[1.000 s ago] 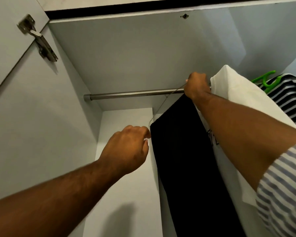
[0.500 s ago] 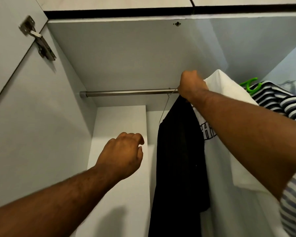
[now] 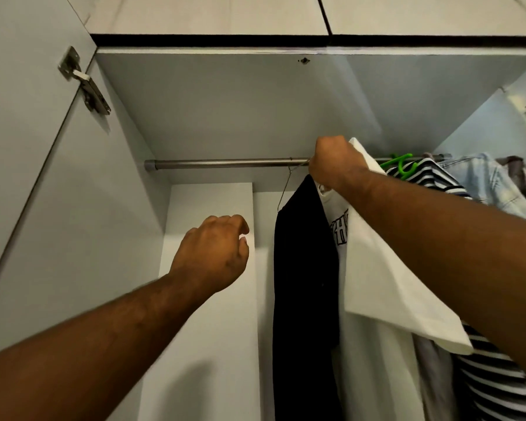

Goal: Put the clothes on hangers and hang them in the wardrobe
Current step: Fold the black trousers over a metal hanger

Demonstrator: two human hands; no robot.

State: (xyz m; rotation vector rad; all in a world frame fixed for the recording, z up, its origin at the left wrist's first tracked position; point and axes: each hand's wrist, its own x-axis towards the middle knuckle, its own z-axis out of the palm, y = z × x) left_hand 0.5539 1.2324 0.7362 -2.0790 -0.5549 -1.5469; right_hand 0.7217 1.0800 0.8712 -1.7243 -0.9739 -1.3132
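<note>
Step in hand: hooking a garment onto the rail. The right hand is closed round the top of the wire hanger at the rail; whether the hook is fully seated cannot be told. The black garment hangs from that hanger, touching the white T-shirt. The left hand hovers loosely curled, holding nothing. Wardrobe contents, rightward: green hanger, striped shirt, denim garment. Next move, by judgement: seat the hook, then release gently.

Pale grey laminate wardrobe interior here, flat grey door open left on a silver metal hinge, white overhead cabinets above.
</note>
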